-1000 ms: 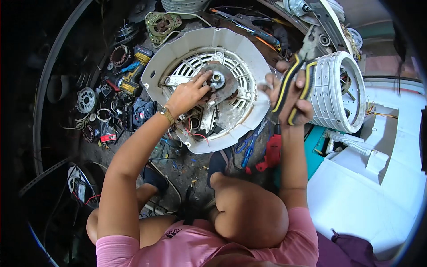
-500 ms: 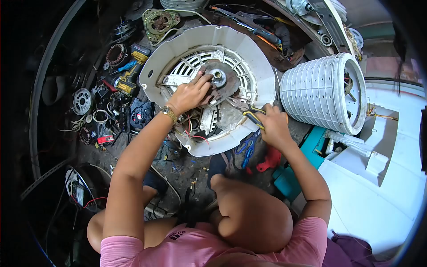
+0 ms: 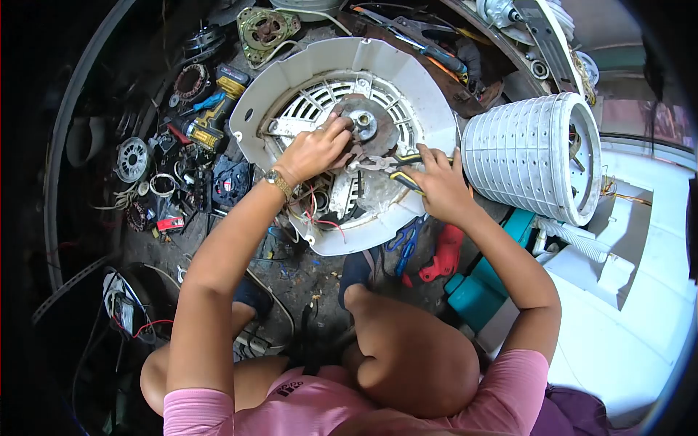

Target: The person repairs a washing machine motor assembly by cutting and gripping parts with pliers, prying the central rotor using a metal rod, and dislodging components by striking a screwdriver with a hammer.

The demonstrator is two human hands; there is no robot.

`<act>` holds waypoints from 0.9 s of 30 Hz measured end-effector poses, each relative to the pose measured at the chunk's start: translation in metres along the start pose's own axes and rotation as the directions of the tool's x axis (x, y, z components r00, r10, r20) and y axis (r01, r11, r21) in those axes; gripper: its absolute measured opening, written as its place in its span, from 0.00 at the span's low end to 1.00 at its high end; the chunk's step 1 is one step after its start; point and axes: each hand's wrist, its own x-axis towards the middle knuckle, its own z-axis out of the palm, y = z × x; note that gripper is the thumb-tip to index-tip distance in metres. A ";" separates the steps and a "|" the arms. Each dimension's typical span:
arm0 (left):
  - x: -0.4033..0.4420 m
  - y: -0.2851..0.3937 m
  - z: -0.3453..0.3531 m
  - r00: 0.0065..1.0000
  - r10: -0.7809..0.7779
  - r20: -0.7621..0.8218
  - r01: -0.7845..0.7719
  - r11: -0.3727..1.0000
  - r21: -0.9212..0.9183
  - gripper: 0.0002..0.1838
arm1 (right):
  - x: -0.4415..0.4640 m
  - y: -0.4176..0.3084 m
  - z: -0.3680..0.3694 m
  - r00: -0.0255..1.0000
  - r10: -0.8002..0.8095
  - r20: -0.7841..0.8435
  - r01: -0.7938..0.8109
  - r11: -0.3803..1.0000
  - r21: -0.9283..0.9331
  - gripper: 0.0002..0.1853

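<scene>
- gripping the pliers (image 3: pixel 375 164), the right hand (image 3: pixel 445 187) bends its fingers and thumb around the yellow-and-black handles, which stand spread apart.
- the pliers reach over the right part of the pale round housing (image 3: pixel 342 59), with their tips pointing left, just below the dark plate (image 3: pixel 387 131); whether the tips bite anything i cannot tell.
- the left hand (image 3: pixel 314 154) lies over the left edge of the plate, fingers bent and close to the metal hub (image 3: pixel 363 123); whether it pinches the plate or only presses on it is hidden.
- the plate and hub sit in the middle of the slotted housing, and red wires (image 3: pixel 327 221) run inside its lower left wall.
- a gold-toned watch (image 3: pixel 278 183) circles the left wrist.
- a white ribbed drum (image 3: pixel 516 154) lies on its side just right of the housing.
- a red tool (image 3: pixel 443 254) and blue-handled scissors (image 3: pixel 408 243) lie below the housing on the floor (image 3: pixel 309 280).
- a yellow drill (image 3: pixel 211 125) lies left of it.
</scene>
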 end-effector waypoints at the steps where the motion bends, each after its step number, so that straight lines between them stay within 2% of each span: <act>1: 0.000 0.000 0.001 1.000 0.004 -0.003 -0.004 1.000 0.013 0.17 | 0.004 -0.003 0.000 1.000 -0.007 0.024 0.007 1.000 0.026 0.29; 3: -0.002 -0.002 0.001 1.000 0.007 0.003 -0.007 1.000 0.011 0.16 | 0.007 -0.005 0.001 0.998 -0.023 0.061 0.018 0.996 0.084 0.32; 6: -0.003 -0.007 0.002 1.000 0.028 -0.010 -0.028 1.000 0.005 0.16 | 0.007 -0.002 -0.007 0.919 0.069 0.389 -0.244 0.873 0.422 0.32; 10: -0.002 -0.003 0.002 1.000 0.023 0.004 -0.023 0.999 -0.028 0.15 | 0.003 0.003 0.009 0.958 0.040 0.283 -0.228 0.703 0.674 0.29; 11: -0.001 -0.003 0.002 1.000 0.013 -0.002 -0.013 0.999 -0.032 0.15 | 0.003 0.004 0.014 0.971 0.025 0.237 -0.184 0.712 0.678 0.28; 15: -0.007 -0.007 0.006 1.000 0.008 -0.026 -0.008 1.000 -0.025 0.16 | 0.011 -0.009 -0.003 0.896 0.024 0.444 -0.316 0.737 0.597 0.27; 18: -0.004 -0.006 0.003 0.995 0.036 -0.092 -0.042 0.997 -0.059 0.16 | 0.009 -0.004 0.005 0.938 -0.015 0.347 -0.223 0.741 0.634 0.27; 21: -0.004 -0.003 0.002 0.999 0.011 -0.052 -0.014 0.999 -0.047 0.17 | 0.011 -0.001 0.007 0.919 0.010 0.394 -0.269 0.746 0.609 0.27; 24: -0.007 -0.006 0.004 0.999 0.015 -0.040 -0.017 0.999 -0.048 0.17 | 0.019 0.003 0.006 0.905 -0.065 0.420 -0.230 0.756 0.613 0.28; 25: -0.006 -0.007 0.003 0.998 0.032 -0.048 -0.035 0.998 -0.054 0.17 | 0.020 0.004 0.011 0.939 -0.089 0.331 -0.142 0.778 0.612 0.26; 27: -0.005 -0.007 0.001 0.998 0.047 -0.042 -0.049 0.997 -0.057 0.17 | 0.025 0.008 0.005 0.890 -0.102 0.444 -0.230 0.740 0.632 0.24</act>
